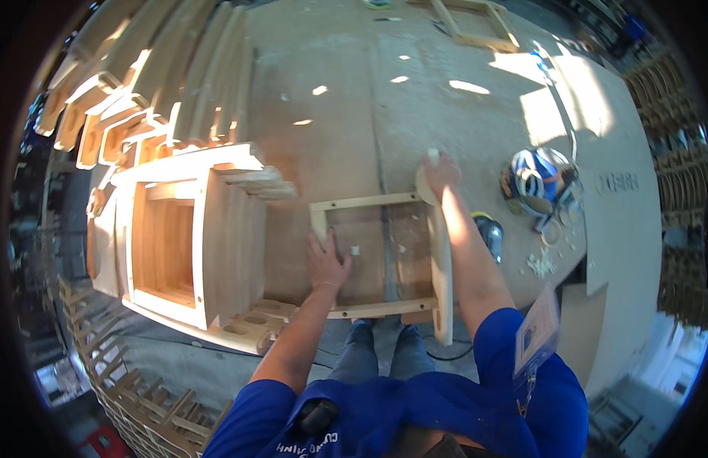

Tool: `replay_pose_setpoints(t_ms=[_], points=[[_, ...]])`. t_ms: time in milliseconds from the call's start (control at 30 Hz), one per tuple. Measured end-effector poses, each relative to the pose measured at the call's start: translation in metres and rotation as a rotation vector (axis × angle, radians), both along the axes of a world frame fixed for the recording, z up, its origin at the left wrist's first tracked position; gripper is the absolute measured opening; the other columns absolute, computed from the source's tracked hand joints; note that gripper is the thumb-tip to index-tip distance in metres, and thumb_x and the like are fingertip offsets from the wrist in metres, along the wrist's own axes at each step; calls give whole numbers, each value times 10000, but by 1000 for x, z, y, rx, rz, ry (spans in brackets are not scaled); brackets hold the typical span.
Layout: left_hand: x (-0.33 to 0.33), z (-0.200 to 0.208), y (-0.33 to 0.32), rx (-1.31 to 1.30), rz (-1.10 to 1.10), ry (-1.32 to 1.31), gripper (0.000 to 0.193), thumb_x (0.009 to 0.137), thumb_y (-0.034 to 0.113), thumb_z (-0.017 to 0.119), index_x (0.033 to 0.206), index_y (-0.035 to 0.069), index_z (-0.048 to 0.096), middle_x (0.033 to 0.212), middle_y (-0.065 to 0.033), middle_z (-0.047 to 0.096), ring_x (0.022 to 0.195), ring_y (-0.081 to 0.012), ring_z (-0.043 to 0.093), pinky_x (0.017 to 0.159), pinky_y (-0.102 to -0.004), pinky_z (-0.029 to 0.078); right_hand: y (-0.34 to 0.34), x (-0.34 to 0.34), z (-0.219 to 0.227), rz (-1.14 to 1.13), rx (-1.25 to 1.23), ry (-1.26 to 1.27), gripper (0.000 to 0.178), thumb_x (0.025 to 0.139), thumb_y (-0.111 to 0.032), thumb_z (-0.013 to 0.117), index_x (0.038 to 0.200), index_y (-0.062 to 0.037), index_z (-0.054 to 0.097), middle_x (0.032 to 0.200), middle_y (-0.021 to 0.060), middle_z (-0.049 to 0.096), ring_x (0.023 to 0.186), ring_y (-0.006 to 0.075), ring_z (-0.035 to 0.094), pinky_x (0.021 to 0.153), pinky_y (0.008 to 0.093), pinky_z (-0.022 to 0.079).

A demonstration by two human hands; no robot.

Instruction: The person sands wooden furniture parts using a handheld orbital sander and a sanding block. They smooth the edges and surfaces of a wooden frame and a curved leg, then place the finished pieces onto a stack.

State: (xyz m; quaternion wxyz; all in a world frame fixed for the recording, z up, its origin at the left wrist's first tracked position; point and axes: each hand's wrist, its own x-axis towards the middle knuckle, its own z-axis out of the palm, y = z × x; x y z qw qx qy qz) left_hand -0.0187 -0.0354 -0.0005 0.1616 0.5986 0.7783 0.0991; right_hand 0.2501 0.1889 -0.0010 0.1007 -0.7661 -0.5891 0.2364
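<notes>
A pale wooden frame (373,201) lies flat on the table in front of me, with dark holes along its far and near rails. Its right side piece (441,267) is longer and has rounded ends. My left hand (329,263) rests by the frame's left rail (318,218), fingers stretched and thumb apart. At the far right corner, my right hand (443,174) is closed round a small whitish piece (433,156), held close to the rounded end. What that piece is made of cannot be made out.
Stacked wooden frames (206,244) stand at the left, with long wooden parts (178,84) behind. To the right are a tub of tape rolls (533,183), a dark hand tool (488,233) and white scraps (543,264). Another wooden frame (476,38) lies at the far edge.
</notes>
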Motion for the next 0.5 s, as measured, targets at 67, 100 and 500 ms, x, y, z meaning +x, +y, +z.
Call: replay_pose_setpoints(t_ms=[67,100,500], points=[[0,-1,0,6,-21,10,732,739,348,672,1386,122,414,1498,-293,165,1296,-464,317,1042,-494,329,-35,5,4,-32,53,54,673,890,-527,528,1353,-44,457,1256,271,531,1178,420,503,1001,465,397],[-1,0,0,30,-20,37,731,738,345,673,1384,123,414,1496,-291,168,1282,-463,330,1031,-494,339,-61,9,4,-37,91,68,647,893,-497,543,1354,-52,457,1238,268,539,1163,420,511,994,463,402],[-1,6,-1,69,-26,22,730,739,334,680,1382,115,413,1499,-275,168,1284,-443,339,1037,-484,340,8,4,-19,60,89,268,651,917,-480,505,1403,-66,378,1328,302,456,1221,442,460,992,475,408]])
